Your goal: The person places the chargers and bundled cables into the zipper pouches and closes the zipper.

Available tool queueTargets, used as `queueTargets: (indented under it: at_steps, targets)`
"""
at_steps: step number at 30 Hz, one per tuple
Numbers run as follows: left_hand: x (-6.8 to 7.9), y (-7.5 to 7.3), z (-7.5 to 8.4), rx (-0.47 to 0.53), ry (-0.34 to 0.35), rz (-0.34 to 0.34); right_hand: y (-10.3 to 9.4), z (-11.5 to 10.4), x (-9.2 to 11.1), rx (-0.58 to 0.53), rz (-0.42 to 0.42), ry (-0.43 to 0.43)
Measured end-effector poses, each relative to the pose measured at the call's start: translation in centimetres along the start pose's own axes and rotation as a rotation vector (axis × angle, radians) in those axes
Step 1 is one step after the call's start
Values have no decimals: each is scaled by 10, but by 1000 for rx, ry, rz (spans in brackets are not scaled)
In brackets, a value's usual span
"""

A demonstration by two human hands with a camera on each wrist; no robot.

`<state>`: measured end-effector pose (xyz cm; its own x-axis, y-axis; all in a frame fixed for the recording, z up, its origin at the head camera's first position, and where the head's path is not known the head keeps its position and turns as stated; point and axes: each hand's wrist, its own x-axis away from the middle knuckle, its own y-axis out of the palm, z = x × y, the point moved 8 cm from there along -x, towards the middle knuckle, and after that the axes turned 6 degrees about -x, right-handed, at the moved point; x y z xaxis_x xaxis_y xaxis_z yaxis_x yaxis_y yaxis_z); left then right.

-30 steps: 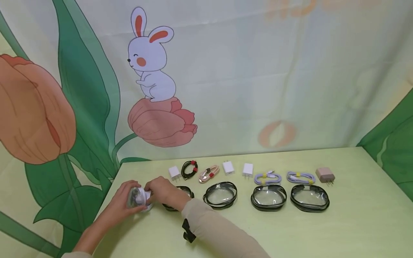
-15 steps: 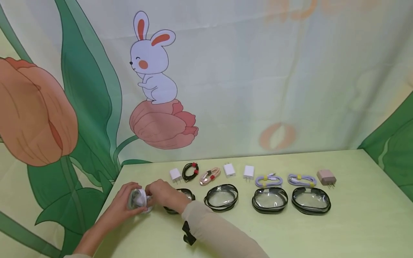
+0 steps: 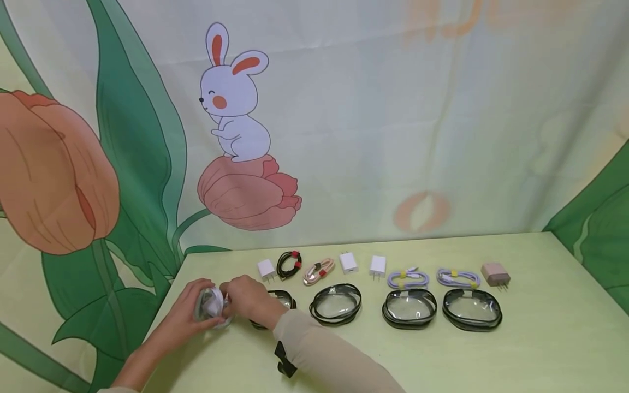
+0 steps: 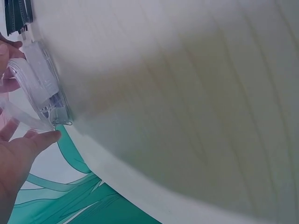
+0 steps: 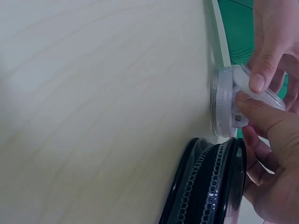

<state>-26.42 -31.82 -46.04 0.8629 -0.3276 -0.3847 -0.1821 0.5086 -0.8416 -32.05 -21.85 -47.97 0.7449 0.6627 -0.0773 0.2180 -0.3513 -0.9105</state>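
At the table's left end, my left hand (image 3: pixel 184 310) grips a small clear round pouch with white trim (image 3: pixel 210 302), thumb along its near edge. My right hand (image 3: pixel 248 295) reaches into the pouch's opening. In the right wrist view its thumb and fingers pinch a white charger block (image 5: pixel 238 115) with small print, partly inside the clear pouch (image 5: pixel 223 103). The left wrist view shows the left thumb (image 4: pixel 39 142) under the clear pouch wall. A black-trimmed clear pouch (image 3: pixel 286 297) stands partly hidden behind the right forearm.
Three more black-trimmed pouches (image 3: pixel 336 304) stand in a row to the right. Behind them lie white chargers (image 3: pixel 349 262), a black cable (image 3: pixel 289 266), a pink cable (image 3: pixel 318 271), lilac cables (image 3: pixel 408 278) and a pink charger (image 3: pixel 495 273). A printed curtain (image 3: pixel 344 136) hangs behind the table.
The white charger has gone deeper into the clear pouch, and less of it shows between the hands. Both hands stay in nearly the same place; the head view has tilted slightly.
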Motion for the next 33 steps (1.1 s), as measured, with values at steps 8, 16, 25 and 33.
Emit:
queueTargets:
  at_steps: [8, 16, 25, 33]
  targets:
    - [-3, 4, -1, -15, -20, -6, -4, 8, 6, -142, -127, -51]
    - [-3, 7, -3, -62, -87, -93, -22, 28, 12, -157, -90, -55]
    - [0, 12, 6, -244, 42, -124, -21, 38, 15, -173, -75, -70]
    - [6, 6, 11, -270, 159, -152, -26, 39, 15, -178, -42, -69]
